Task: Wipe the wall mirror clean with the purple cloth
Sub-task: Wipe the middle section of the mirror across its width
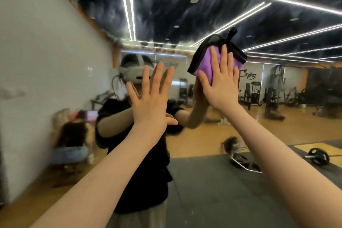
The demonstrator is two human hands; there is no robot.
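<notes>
The wall mirror (277,126) fills the view ahead and reflects a gym hall and a person wearing a headset. My right hand (221,81) lies flat with straight fingers on the purple cloth (205,63), pressing it against the glass at upper centre-right. The cloth has a black edge and a black loop sticking up. My left hand (150,96) is raised beside it, lower and to the left, fingers spread and straight, palm towards the mirror; I cannot tell whether it touches the glass.
A white wall (46,61) runs along the left. The reflection shows weight machines (273,90) at the back right, a barbell with plates (240,159) on a dark floor mat, and people crouched low at left (72,140).
</notes>
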